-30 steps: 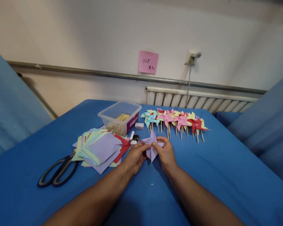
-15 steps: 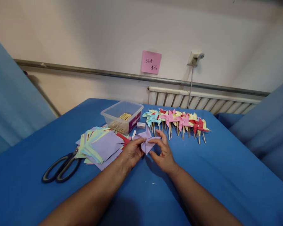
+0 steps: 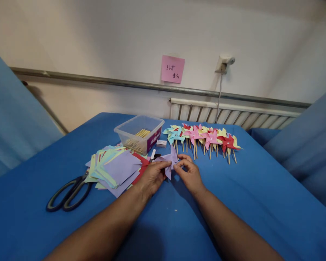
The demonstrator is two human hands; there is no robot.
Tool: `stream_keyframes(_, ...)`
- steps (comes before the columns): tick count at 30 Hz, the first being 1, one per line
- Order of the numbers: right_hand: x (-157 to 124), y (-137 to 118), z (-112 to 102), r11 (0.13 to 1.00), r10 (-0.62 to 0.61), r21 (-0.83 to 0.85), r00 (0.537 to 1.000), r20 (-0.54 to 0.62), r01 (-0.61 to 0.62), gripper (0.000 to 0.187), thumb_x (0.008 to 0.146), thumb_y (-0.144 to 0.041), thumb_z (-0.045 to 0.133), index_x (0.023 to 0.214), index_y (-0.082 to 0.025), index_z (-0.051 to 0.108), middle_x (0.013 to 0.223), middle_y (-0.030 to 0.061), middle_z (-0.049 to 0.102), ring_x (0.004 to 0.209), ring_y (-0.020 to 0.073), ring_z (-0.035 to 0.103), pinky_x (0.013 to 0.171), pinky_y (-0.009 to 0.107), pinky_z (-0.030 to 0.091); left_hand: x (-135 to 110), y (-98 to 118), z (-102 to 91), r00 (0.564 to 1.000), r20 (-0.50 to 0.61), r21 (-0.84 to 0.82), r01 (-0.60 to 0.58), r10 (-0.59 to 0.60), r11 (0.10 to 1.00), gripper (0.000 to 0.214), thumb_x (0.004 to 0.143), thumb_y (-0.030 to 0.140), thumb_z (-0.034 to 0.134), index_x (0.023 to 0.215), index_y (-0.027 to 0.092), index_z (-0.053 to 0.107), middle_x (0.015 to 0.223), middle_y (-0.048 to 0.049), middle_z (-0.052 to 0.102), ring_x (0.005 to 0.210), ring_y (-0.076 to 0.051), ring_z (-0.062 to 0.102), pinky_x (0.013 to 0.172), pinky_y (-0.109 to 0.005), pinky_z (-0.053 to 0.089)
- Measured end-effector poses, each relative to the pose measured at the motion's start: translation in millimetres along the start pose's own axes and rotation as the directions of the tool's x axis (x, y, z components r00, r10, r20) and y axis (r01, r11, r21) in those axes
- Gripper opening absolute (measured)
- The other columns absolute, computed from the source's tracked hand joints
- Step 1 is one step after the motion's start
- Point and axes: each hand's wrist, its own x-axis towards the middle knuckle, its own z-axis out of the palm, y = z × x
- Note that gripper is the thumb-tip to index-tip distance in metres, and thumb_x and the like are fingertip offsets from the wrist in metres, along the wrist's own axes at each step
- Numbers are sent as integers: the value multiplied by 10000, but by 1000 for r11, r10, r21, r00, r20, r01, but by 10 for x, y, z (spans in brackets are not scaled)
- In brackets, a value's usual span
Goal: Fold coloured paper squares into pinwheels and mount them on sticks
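Observation:
A purple paper pinwheel (image 3: 167, 158) is held up over the blue cloth between my two hands. My left hand (image 3: 155, 176) grips it from the left, thumb near its centre and fingers behind. On the right side, the thumb and fingers of my right hand (image 3: 189, 174) pinch one of its blades. Just left of my left hand lies a fanned stack of coloured paper sheets (image 3: 122, 167), purple on top with green, yellow and red edges. Beyond the pinwheel a small white box (image 3: 161, 143) rests beside a dark object, partly hidden, that I cannot make out.
A clear plastic tub (image 3: 139, 132) holds several thin wooden sticks (image 3: 142, 133). Finished pinwheels (image 3: 211, 137) on sticks lie in a row at the back right. Black-handled scissors (image 3: 67, 195) lie at left, blades under the paper. A radiator (image 3: 201, 112) stands behind the blue-covered table (image 3: 250, 203).
My right fingers have closed in on the pinwheel's right blade, having been spread more loosely before. The pinwheel has turned and tilted slightly. My left hand keeps its hold.

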Motion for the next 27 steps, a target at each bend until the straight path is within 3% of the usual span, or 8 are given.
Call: stream_keyframes(27, 47, 125, -5, 997, 56, -55, 998, -17, -57, 184, 693, -326, 686, 570, -203, 624, 961, 70, 651, 958, 226, 612, 878, 342, 421, -13, -19, 21, 1000, -6, 110, -24, 25, 994, 165, 555, 138, 786, 685, 111, 686, 605, -24, 657, 558, -129, 591, 570, -249, 484)
